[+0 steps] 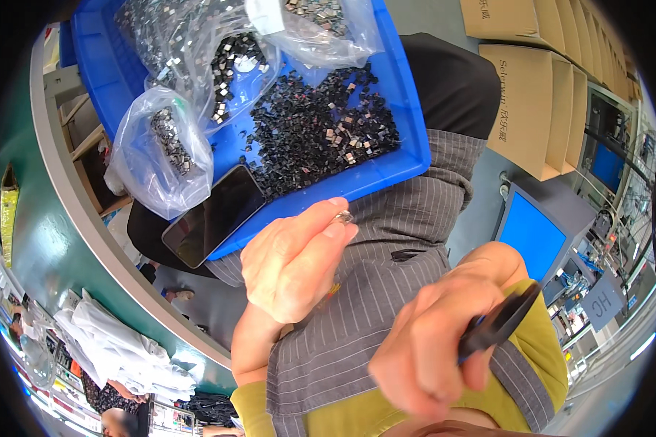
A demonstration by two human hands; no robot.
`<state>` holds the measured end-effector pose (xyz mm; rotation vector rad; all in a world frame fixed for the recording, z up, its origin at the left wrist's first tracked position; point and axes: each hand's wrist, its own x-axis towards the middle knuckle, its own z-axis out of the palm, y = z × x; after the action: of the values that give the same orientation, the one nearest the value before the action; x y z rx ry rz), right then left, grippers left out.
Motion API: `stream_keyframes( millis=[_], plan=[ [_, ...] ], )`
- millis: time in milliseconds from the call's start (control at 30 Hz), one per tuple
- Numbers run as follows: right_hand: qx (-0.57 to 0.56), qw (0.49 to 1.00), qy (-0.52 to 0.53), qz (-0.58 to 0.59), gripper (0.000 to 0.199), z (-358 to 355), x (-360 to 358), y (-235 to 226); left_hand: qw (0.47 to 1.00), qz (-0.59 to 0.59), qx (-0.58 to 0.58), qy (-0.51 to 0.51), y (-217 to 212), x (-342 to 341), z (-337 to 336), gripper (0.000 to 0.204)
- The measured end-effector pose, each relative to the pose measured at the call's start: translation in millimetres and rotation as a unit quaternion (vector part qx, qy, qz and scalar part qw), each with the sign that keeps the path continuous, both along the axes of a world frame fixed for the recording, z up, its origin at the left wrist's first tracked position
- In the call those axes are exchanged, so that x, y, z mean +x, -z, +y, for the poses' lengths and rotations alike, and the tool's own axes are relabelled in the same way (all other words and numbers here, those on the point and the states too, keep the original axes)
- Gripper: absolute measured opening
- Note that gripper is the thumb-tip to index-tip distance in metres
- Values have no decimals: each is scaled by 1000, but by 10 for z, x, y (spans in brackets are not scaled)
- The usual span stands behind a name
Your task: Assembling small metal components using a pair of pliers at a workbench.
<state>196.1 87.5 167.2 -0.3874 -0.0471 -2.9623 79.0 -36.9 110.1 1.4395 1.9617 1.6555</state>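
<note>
My left hand [288, 266] is closed in a pinch, its thumb and forefinger on a small shiny metallic piece [343, 216] just off the near edge of a blue plastic bin [386, 175]. To the right and nearer my chest, my right hand [430, 339] is closed around a black tool [499, 324]. Its kind I cannot make out, and the hand is somewhat blurred. A heap of small black pieces [299, 138], some with silvery faces, lies in the bin. Clear plastic bags [160, 164] holding more small pieces lie beside the heap. A black smartphone [215, 215] rests across the bin's near left corner.
The bin sits over my lap, on a striped apron [415, 197]. A green table [65, 233] with a grey edge curves along the left, white cloth [124, 349] on it. Cardboard boxes [532, 109] and a grey-cased blue screen [532, 226] stand right. Another person [116, 400] is at lower left.
</note>
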Motion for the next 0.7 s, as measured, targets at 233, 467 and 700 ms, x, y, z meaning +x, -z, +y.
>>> stream_keyframes(
  millis=[233, 467, 700],
  plan=[
    [175, 969, 166, -51, 12, 156, 5, 221, 999, 16, -27, 27, 12, -111, -22, 28],
    [295, 924, 191, -152, 11, 251, -98, 255, 1000, 6, -10, 12, 90, -174, 18, 28],
    [265, 912, 186, -252, 20, 277, -191, 295, 1000, -1, 2, 5, 180, -273, 39, 26]
  ],
)
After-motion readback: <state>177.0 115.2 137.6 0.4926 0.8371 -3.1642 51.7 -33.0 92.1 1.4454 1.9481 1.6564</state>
